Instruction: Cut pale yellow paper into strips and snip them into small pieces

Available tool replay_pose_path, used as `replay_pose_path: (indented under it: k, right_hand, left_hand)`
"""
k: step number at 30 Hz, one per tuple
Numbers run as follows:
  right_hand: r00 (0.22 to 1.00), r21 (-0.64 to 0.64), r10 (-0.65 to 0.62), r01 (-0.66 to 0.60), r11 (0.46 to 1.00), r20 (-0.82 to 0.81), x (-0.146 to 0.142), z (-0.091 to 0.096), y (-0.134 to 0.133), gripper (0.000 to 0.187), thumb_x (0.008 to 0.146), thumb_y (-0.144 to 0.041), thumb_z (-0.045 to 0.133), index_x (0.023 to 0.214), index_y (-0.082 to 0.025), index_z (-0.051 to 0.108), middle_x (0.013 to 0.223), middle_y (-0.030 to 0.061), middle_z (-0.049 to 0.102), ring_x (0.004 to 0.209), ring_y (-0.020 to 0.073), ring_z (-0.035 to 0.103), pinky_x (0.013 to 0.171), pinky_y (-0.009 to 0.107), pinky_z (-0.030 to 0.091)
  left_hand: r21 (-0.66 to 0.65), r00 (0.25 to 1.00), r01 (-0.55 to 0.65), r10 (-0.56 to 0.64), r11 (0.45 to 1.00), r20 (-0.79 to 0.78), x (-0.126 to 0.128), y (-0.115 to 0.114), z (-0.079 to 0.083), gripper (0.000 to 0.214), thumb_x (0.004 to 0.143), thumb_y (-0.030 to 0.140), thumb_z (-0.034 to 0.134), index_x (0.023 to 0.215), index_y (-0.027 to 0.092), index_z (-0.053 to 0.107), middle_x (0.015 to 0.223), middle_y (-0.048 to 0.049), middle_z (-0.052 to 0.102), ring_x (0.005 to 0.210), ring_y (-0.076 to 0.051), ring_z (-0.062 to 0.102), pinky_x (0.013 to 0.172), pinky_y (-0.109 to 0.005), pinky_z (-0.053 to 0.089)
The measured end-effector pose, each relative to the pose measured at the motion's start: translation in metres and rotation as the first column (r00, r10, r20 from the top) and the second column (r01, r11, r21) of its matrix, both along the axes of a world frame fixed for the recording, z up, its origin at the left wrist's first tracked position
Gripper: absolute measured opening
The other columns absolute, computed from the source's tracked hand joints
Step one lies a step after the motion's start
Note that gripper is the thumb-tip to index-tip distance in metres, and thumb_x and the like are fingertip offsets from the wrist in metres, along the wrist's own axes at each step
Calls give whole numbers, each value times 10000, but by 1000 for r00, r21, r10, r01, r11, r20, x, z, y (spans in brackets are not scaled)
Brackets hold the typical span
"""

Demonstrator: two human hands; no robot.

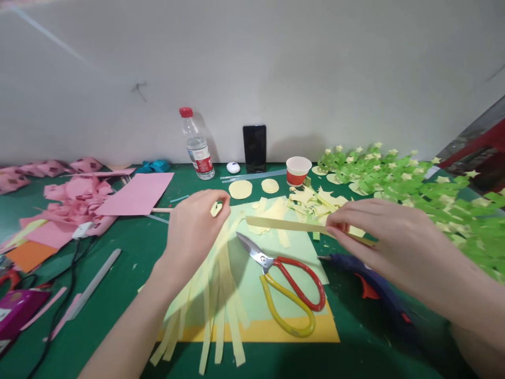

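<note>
My left hand [196, 226] is closed in a pinch on the top ends of a bunch of pale yellow paper strips [216, 300] that hang down toward me over the table. My right hand [379, 237] pinches one end of a single yellow paper strip [284, 225], held level and pointing left toward my left hand. Scissors [284, 284] with red and yellow handles lie shut on a light green sheet [276, 252] between my hands, over an orange-yellow sheet [300, 329].
A blue glue gun [374, 287] lies under my right hand. Yellow scraps [311, 202], paper discs [240, 189], a red and white cup [298, 170], a water bottle [196, 143] and a black phone [254, 148] stand behind. Green paper trees [414, 184] fill the right; pink paper [138, 193] the left.
</note>
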State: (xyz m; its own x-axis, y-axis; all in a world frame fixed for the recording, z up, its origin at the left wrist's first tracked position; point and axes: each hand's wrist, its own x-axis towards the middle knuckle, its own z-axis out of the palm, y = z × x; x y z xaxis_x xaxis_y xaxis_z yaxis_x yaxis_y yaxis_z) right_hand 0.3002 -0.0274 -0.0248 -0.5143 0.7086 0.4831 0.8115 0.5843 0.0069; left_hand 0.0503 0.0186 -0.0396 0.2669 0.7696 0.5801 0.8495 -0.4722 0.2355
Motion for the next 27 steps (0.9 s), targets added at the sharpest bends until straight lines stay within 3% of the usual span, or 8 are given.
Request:
replay_pose_path:
  k: [2, 4, 8, 13, 20, 27]
  right_hand:
    - [1000, -44, 9, -9, 999, -5, -3, -1, -1, 304, 869, -156, 401, 667, -154, 629, 707, 73, 684, 613, 207, 629, 502, 297, 441]
    - [999, -94, 38, -38, 995, -6, -9, -3, -3, 289, 868, -140, 410, 672, -159, 621, 689, 59, 671, 612, 190, 624, 528, 284, 439]
    - [994, -109, 107, -108, 988, -20, -21, -8, -6, 298, 864, -112, 408, 644, -154, 606, 629, 44, 642, 581, 169, 605, 552, 270, 430]
    - [990, -56, 141, -142, 988, -19, -26, -13, -9, 328, 870, -122, 390, 617, -161, 595, 580, 34, 617, 523, 153, 559, 537, 268, 408]
    - [992, -31, 128, -128, 991, -24, -26, -14, -8, 343, 869, -104, 363, 628, -159, 600, 636, 58, 642, 585, 161, 586, 542, 262, 418]
    - [993, 18, 116, -116, 993, 13, -34, -15, -8, 353, 842, -71, 358, 572, -161, 567, 541, 38, 574, 504, 150, 520, 519, 279, 395]
  left_hand:
    - [-23, 997, 55, -53, 998, 50, 5, -5, 1, 104, 813, 165, 546, 787, 150, 645, 804, -60, 719, 731, -207, 669, 641, -305, 543]
    - [-46, 967, 222, -214, 974, 139, 17, -15, -1, 115, 839, 149, 525, 836, 148, 639, 855, -48, 713, 790, -172, 663, 680, -269, 550]
    - [132, 904, 423, -427, 897, 1, 45, -36, -12, 95, 847, 128, 535, 852, 106, 628, 808, -56, 704, 878, -200, 620, 826, -354, 525]
    - [202, 898, 440, -433, 875, -82, 56, -46, -24, 140, 848, 69, 497, 811, 62, 632, 782, -83, 684, 809, -196, 600, 778, -344, 538]
    - [330, 890, 444, -366, 833, -272, 55, -45, -25, 163, 841, 35, 484, 808, 31, 644, 728, -97, 689, 721, -227, 632, 625, -338, 548]
    - [199, 914, 405, -392, 893, -101, 53, -39, -28, 198, 859, 95, 470, 720, 111, 609, 665, -44, 660, 660, -156, 616, 593, -260, 536]
